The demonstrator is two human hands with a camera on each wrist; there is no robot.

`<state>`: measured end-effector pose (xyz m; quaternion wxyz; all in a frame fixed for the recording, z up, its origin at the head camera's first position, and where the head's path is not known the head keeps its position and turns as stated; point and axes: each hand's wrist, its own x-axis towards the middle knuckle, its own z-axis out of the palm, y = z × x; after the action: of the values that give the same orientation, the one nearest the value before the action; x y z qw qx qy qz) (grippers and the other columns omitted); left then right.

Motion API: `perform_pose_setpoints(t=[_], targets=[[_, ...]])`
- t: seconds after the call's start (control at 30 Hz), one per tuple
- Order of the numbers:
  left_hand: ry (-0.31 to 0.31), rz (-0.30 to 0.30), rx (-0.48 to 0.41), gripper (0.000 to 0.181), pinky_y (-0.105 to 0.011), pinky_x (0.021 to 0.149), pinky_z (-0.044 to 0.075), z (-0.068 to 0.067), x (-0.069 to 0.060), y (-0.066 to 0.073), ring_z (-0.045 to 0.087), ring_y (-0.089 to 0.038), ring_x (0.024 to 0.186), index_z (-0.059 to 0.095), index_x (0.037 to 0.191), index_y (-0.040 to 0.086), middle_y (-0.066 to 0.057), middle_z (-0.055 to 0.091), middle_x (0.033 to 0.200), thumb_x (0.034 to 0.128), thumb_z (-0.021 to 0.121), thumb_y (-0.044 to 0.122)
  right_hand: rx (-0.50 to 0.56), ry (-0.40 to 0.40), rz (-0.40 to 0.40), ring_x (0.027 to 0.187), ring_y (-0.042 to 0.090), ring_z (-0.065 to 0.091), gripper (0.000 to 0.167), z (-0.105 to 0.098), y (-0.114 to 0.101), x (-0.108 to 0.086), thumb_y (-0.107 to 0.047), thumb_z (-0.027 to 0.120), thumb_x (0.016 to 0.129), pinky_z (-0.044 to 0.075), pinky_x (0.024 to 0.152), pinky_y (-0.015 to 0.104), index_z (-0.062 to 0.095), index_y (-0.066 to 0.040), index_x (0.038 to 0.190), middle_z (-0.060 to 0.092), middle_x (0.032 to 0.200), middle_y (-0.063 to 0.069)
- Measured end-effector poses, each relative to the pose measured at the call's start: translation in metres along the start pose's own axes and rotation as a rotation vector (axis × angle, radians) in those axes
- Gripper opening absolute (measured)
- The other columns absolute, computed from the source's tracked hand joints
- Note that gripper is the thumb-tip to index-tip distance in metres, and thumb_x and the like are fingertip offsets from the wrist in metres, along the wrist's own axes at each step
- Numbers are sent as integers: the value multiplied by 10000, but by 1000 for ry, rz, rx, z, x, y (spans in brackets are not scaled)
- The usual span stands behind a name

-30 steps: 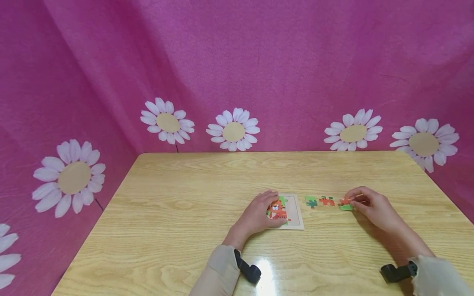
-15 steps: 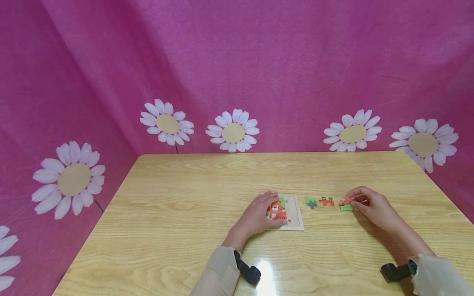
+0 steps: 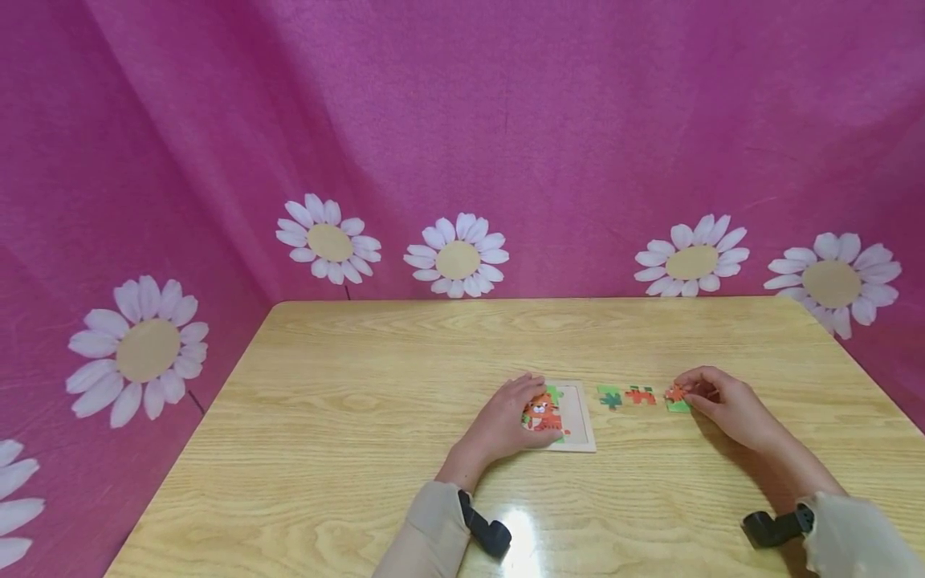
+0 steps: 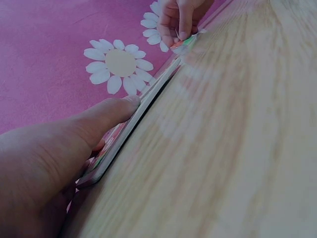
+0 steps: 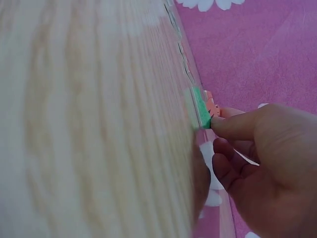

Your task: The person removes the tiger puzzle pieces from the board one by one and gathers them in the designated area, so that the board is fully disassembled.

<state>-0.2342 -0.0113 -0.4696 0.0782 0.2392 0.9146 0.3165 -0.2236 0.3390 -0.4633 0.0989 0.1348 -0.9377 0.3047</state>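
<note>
Head view: nearest to me on the feed are two beige sleeves point(image 3: 429, 526), left and right, each with a black wrist camera point(image 3: 491, 536) at the cuff. A patch of glare point(image 3: 520, 538) lies on the near part of the wood-grain counter point(image 3: 325, 449), between the cuffs and closer to the left one.

Beyond the cuffs, I find the left hand point(image 3: 506, 417) spread over the left side of the puzzle board point(image 3: 576, 417). Its fingers are bent partway and grip the board, the thumb set on the near edge, as the left wrist view confirms; the other fingertips are largely hidden from me. The board lies flat. Its left part carries an animal picture point(image 3: 540, 416) in orange and green; its right strip shows plain pale wood.

To the right of the board I log three loose pieces in a row, apart from one another: a green piece point(image 3: 609, 396), an orange piece point(image 3: 640, 396) and an orange-and-green piece point(image 3: 677, 403). The right hand point(image 3: 730, 405) pinches the last at its right side, fingers nearly closed; I cannot tell whether the piece is clear of the counter.

Past the counter's far edge, a magenta curtain point(image 3: 506, 120) printed with white daisies point(image 3: 457, 259) spans my view.
</note>
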Motion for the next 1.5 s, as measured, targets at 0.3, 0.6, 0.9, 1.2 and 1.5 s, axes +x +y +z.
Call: perform_pose_setpoints(t=[0.3, 0.6, 0.9, 1.2, 1.5], targets=[[0, 5, 4, 756, -401, 1234, 265, -1, 1, 1, 252, -139, 1508, 461, 1464, 190, 71, 378, 1574, 828, 737, 488, -5, -20, -6, 804, -135, 486, 157, -1, 3, 4, 26, 627, 908, 431, 672, 87, 654, 17, 1063, 679, 996, 163], [3, 14, 21, 761, -393, 1228, 278, -3, 1, 2, 273, -151, 1501, 453, 1470, 187, 54, 393, 1568, 828, 737, 481, 15, -38, 2, 827, -174, 480, 153, -1, 2, 6, 12, 622, 918, 441, 693, 74, 659, 8, 1066, 682, 1023, 178], [-22, 48, 11, 755, -393, 1230, 274, -4, 1, -2, 267, -144, 1503, 440, 1479, 187, 48, 371, 1580, 839, 729, 462, 9, -32, 48, 817, -178, 468, 155, -3, -4, 3, -71, 607, 953, 462, 676, 115, 649, -12, 1090, 680, 1034, 161], [-80, 41, -18, 754, -411, 1229, 272, -10, 1, -6, 242, -135, 1512, 425, 1490, 209, 91, 333, 1596, 838, 736, 426, 49, -24, 24, 781, -112, 489, 177, -1, -14, 2, -107, 597, 967, 459, 611, 160, 641, -3, 1104, 663, 1014, 142], [-47, -2, -70, 764, -421, 1195, 330, -10, 0, -8, 337, -207, 1471, 461, 1462, 177, 46, 348, 1592, 809, 778, 417, 35, 36, -62, 759, -102, 501, 116, 7, -28, 5, -46, 646, 922, 473, 627, 136, 671, -19, 1032, 653, 941, 88]])
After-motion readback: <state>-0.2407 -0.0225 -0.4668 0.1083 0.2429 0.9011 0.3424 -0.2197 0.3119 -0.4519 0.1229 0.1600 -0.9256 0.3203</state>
